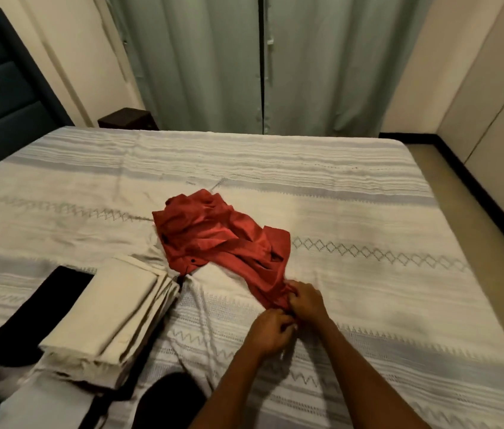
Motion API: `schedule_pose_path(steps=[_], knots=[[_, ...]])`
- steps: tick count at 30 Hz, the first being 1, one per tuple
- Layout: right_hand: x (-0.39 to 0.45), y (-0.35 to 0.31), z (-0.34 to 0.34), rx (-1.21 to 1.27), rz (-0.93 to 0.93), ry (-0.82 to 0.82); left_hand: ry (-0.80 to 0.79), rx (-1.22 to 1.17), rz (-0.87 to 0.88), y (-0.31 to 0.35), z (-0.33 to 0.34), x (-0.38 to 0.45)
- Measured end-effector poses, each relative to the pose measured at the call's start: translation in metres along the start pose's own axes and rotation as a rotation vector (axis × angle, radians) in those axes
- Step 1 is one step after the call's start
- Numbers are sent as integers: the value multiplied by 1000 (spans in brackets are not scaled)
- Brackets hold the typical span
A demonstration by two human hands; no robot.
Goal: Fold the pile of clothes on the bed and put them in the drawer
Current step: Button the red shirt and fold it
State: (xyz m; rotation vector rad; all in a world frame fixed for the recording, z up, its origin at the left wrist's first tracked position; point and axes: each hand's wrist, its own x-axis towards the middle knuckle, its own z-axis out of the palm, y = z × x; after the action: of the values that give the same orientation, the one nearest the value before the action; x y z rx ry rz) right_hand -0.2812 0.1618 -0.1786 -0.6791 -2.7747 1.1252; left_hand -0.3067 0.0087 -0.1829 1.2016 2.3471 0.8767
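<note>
At the red shirt's (213,233) near edge, both hands grip.

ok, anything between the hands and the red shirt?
No. Both the left hand and right hand already grip the near end of the red shirt on the bed. The drawer is not in view.

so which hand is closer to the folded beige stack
Left. The left hand grips the near end of the red shirt, on the side toward the folded beige stack. The right hand holds the same end, farther from it.
</note>
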Motion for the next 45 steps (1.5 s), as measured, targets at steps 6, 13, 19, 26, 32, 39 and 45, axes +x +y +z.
schedule_pose_path(steps=[6, 13, 19, 26, 32, 39, 45], knots=[[-107, 61, -26, -237, -12, 254, 382, -94, -100, 22, 15, -41], [-189, 148, -64, -225, -78, 242, 187, 500, -307, 23, 23, -33], [-202, 138, -108, -168, 427, 511, 26, 341, -201, 64, 19, -15], [-165, 69, -104, -294, -288, 184, -352, -297, -61, 121, 3, 3], [-154, 64, -107, -89, -79, 401, -331, -88, -86, 101, -3, -9], [-143, 63, -128, 404, 397, 513, -116, 24, 96, 100, 3, -18], [-142, 69, -143, 162, 336, 597, 156, -154, 25, 115, -5, 4]])
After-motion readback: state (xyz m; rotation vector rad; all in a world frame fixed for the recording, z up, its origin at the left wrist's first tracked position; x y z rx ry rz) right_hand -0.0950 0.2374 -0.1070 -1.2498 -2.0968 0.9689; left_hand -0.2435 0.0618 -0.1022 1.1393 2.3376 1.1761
